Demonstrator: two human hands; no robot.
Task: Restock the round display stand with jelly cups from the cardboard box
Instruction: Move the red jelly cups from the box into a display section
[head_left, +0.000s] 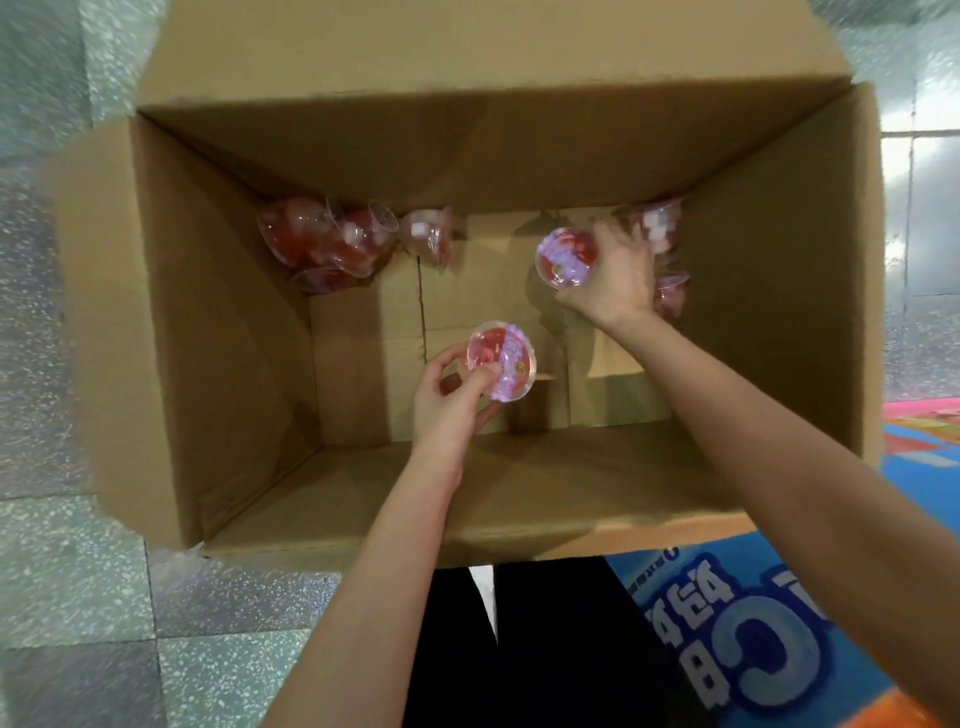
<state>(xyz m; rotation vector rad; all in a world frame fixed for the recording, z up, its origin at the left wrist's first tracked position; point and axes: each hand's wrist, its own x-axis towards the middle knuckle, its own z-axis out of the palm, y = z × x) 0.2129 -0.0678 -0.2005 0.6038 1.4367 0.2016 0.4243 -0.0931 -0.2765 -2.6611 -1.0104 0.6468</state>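
An open cardboard box (223, 322) fills the view from above. My left hand (449, 400) is inside it, fingers closed around a clear jelly cup with a red and white lid (506, 358). My right hand (615, 280) reaches deeper toward the far right corner and grips a second jelly cup (563, 257), lid facing up. Several more red jelly cups (322, 244) lie tumbled in the far left corner. Two others (662, 228) sit behind my right hand, partly hidden. The round display stand is out of sight.
The box stands on a speckled grey tiled floor (72, 587). A blue printed mat or banner (753, 639) lies at the lower right, beside my black trousers (545, 649). The box flaps stick out to the left and the far side.
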